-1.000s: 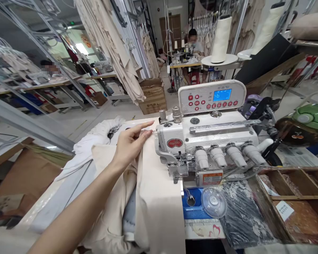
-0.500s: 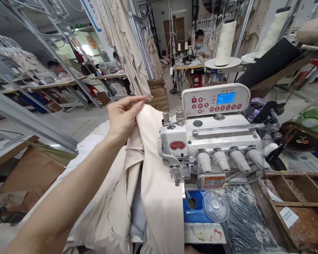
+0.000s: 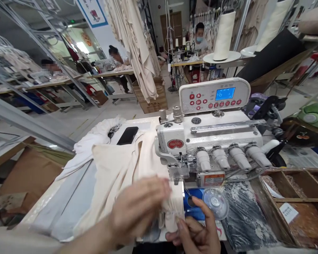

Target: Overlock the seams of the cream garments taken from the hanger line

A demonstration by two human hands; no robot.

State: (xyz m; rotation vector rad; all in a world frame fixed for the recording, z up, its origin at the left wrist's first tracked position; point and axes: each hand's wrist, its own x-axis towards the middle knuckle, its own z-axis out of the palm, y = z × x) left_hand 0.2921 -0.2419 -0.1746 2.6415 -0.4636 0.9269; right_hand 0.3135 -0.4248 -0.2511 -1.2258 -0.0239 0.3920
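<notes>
A cream garment [image 3: 116,162] lies across the table and runs under the presser foot area of a white overlock sewing machine [image 3: 209,137]. My left hand [image 3: 140,204] is over the cloth in front of the machine, smeared by motion; whether its fingers grip cannot be made out. At the near edge of the fabric, my right hand [image 3: 198,229] pinches a gathered part of the garment between thumb and fingers, its index finger raised. Beside that hand are a blue tray [image 3: 198,213] and a clear plastic lid-like dish [image 3: 216,204].
A black phone [image 3: 128,135] and a white cloth [image 3: 87,144] lie left of the machine. On the right stands a divided wooden box [image 3: 275,201]. Thread cones [image 3: 224,35] rise behind. Further back, a co-worker [image 3: 200,40] sits at another machine, near hanging cloth [image 3: 145,70].
My left hand has come down from the raised far end of the garment to the near side of the machine. The lifted cloth now lies lower, uncovering the phone. My right hand has come into view.
</notes>
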